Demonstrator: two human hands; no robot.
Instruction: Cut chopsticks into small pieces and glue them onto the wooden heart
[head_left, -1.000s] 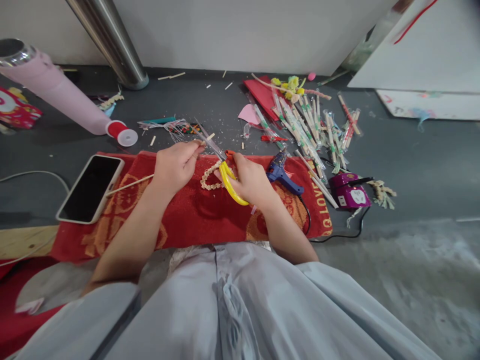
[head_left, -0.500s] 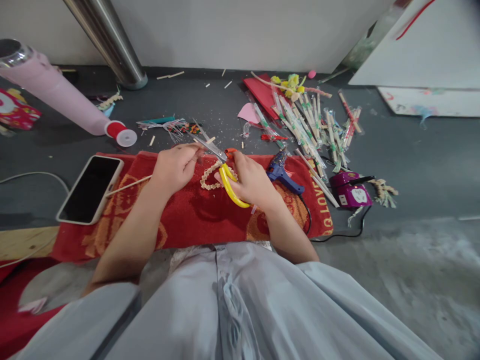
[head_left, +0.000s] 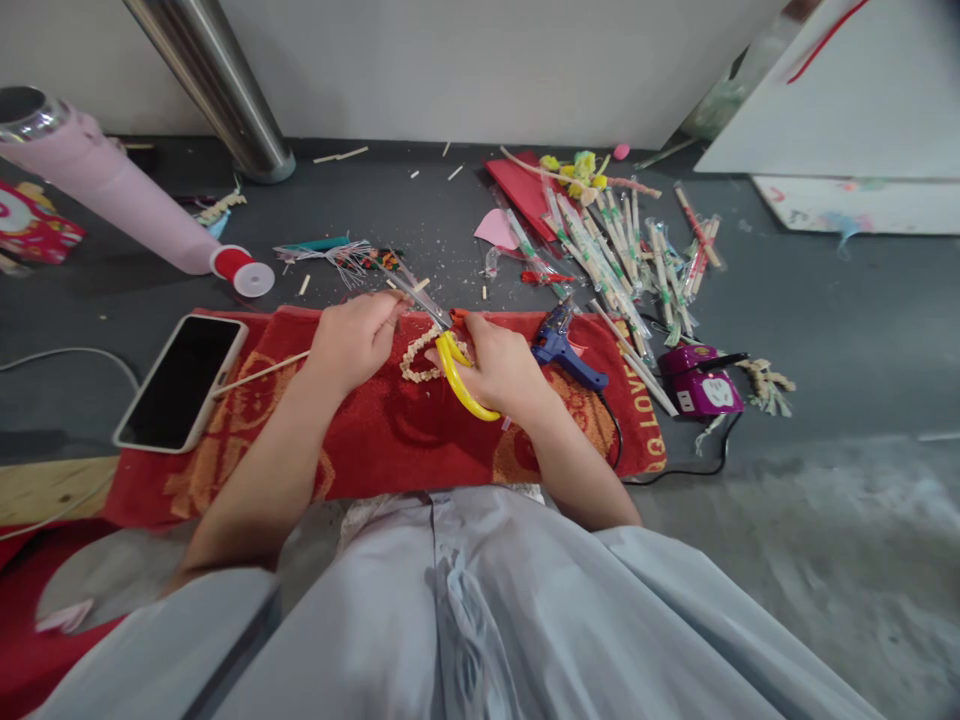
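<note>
Two bare hands work close together over a red patterned towel [head_left: 390, 440] spread on the dark grey floor. The right hand [head_left: 499, 365] has its fingers curled through the loops of yellow-handled scissors [head_left: 450, 355], whose steel blades point up and left toward the left hand [head_left: 352, 340]. That hand's fingers are pressed together, pinching the end of a thin pale wooden stick [head_left: 259, 372] that trails left across the towel toward a white-edged smartphone [head_left: 180, 380]; whether the blades are closed on the stick I cannot tell. A small heart-shaped loop of pale wood pieces [head_left: 420, 358] lies on the towel just beneath the scissors. To my eye the risk is the blade tips so near the pinching fingertips: a slip of the stick could nick them, and a cut piece might fly off among the scraps. A blue glue gun [head_left: 562, 345] rests just beside the right wrist, its cord running to a purple socket block [head_left: 701, 380]. Of containers, only a pink tumbler [head_left: 97, 175] lies on its side, its contents hidden; wrapped chopsticks [head_left: 615, 250] lie loose in a heap.
</note>
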